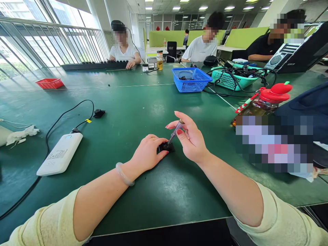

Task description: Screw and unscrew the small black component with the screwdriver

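Right fingers (180, 132) grip the screwdriver (176, 131), tip on the small black part (166, 147) at frame centre — left fingers (162, 141) pinch its edges; a slanted push might skid it — or nick them.

**Daylight Is Brightening the Room on Your Left**

You are facing a wide green table (128, 102) whose surface is catching the light. Tall windows (63, 12) are rising on your left behind a metal railing (51, 27). Ahead, lime-green partitions (156, 37) are standing near a white desk (156, 50) and a black chair (171, 49), while ceiling lights (203, 8) are glowing overhead.
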The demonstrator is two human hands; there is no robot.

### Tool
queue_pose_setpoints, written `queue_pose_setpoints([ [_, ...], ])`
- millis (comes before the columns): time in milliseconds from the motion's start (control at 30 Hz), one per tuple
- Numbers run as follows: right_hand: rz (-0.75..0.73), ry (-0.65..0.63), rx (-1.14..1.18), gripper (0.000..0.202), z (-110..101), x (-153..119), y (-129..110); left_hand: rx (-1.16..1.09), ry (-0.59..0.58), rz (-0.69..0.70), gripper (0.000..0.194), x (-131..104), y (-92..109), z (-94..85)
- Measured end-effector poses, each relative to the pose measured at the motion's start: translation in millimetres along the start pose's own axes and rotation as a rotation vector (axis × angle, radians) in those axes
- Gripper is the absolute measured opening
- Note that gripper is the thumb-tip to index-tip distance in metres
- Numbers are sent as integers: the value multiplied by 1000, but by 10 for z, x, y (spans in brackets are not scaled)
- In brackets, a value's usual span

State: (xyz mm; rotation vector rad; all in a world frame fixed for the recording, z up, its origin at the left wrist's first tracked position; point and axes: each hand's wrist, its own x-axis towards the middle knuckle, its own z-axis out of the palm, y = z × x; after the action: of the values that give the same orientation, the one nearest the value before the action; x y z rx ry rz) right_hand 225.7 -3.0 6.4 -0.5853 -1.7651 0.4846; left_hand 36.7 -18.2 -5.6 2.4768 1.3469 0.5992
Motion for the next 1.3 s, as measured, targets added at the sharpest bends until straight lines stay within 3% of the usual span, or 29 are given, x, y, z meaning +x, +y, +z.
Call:
queue_pose_setpoints([
  [200,91,12,63,43,3,-10,14,23,-6,-20,35,4,18,8],
  [900,17,45,-63,40,32,-43,-12,45,-11,-10,38,15,23,-4],
  [1300,73,74,-133,39,6,-15,9,105,-25,8,37,14,16,-6],
])
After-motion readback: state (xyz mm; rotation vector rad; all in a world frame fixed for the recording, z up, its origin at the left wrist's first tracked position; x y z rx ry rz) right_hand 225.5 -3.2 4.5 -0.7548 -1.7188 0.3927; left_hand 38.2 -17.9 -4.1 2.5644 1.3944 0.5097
